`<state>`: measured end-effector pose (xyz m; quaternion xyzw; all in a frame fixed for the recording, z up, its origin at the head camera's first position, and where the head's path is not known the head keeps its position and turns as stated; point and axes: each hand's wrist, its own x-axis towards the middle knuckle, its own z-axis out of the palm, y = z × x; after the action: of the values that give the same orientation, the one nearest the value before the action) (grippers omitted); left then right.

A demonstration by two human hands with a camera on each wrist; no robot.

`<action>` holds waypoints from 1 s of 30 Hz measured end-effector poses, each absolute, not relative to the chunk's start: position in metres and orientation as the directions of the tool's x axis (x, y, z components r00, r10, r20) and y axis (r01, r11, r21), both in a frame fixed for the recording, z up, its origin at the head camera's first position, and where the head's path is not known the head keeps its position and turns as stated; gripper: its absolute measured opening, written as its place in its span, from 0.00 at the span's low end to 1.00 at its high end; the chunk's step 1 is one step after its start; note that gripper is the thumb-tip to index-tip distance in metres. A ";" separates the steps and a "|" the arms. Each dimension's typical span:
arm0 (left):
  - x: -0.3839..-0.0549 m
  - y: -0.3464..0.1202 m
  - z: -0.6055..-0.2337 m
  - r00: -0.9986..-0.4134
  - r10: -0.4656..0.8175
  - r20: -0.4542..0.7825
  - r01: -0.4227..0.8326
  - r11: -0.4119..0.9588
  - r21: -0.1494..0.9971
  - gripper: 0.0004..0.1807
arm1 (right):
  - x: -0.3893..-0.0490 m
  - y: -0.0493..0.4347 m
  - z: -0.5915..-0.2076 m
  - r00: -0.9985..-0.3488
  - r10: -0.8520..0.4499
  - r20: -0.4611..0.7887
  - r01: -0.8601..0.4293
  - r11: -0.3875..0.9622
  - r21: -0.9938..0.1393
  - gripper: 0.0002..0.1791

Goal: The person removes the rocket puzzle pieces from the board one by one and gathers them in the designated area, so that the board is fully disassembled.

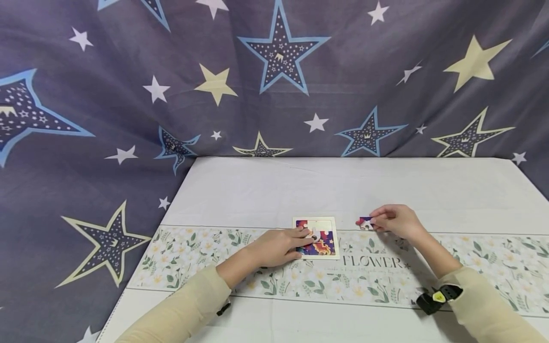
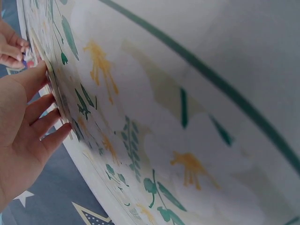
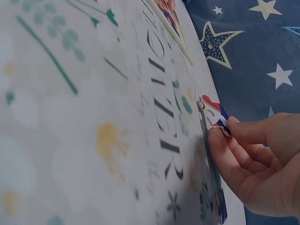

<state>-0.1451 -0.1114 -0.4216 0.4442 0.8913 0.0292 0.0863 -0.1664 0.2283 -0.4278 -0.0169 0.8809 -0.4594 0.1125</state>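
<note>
A small square jigsaw puzzle (image 1: 323,247) in a pale frame (image 1: 337,240) lies flat on the table, colourful, with a bare patch at its upper right. My left hand (image 1: 278,247) rests on its left part, fingers extended over it and covering some of the picture. In the left wrist view those fingers (image 2: 44,124) reach along the frame's edge. Right of the frame, my right hand (image 1: 396,221) pinches a jigsaw piece (image 1: 366,223) between thumb and fingertips. The right wrist view shows this piece (image 3: 214,111) tilted, red, white and blue, close over the table.
A white cloth with a flower-printed band (image 1: 206,257) and the word FLOWER (image 1: 373,261) covers the table. In the right wrist view a small dark blue and red item (image 3: 222,206) lies beyond the lettering. A star-patterned curtain (image 1: 274,114) hangs behind and at the left.
</note>
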 end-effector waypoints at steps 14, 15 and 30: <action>-0.144 -0.110 -0.421 -0.596 0.791 -0.138 0.778 0.611 0.144 0.27 | -0.168 0.242 -0.426 -0.964 -0.139 -0.226 0.101 0.592 -0.799 0.15; -0.144 -0.110 -0.421 -0.598 0.790 -0.139 0.776 0.613 0.147 0.27 | -0.168 0.242 -0.427 -0.964 -0.140 -0.226 0.100 0.596 -0.796 0.15; -0.144 -0.111 -0.421 -0.599 0.791 -0.124 0.778 0.612 0.144 0.27 | -0.167 0.244 -0.431 -0.979 -0.148 -0.141 0.004 0.673 -0.740 0.11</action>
<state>-0.1442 -0.1112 -0.4209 0.4388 0.8935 0.0374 0.0876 -0.1674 0.2436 -0.4313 -0.0394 0.9097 -0.4024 0.0947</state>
